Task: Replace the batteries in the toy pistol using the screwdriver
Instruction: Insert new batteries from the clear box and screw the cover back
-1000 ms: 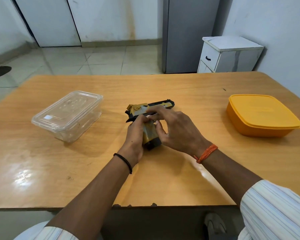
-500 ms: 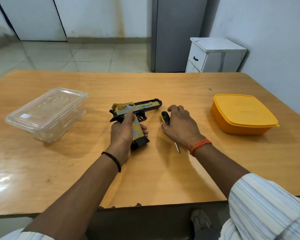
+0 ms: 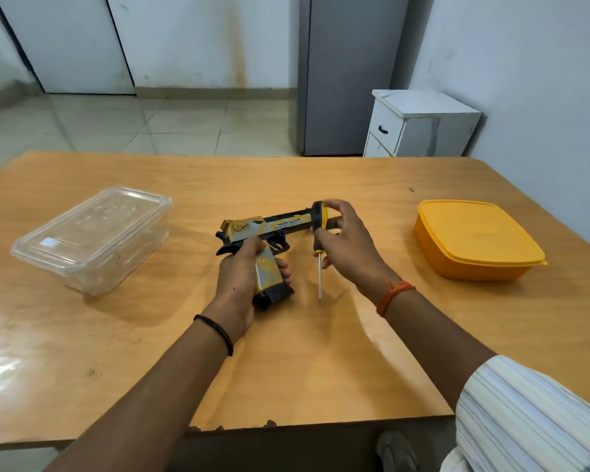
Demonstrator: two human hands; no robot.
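The left hand [image 3: 241,279] is closed around the grip of the toy pistol [image 3: 264,247], which lies on its side on the table [image 3: 321,369], barrel pointing away toward the right hand. The right hand [image 3: 348,243], just beside it, holds the screwdriver [image 3: 320,247] by its black-and-yellow handle, shaft pointing down toward the person. Well left of the left hand sits a clear lidded container [image 3: 92,238]; well right of the right hand, an orange lidded box [image 3: 476,238].

Yellow-grey toy pistol [image 3: 269,233] flat; screwdriver [image 3: 320,240] upright (tip down).
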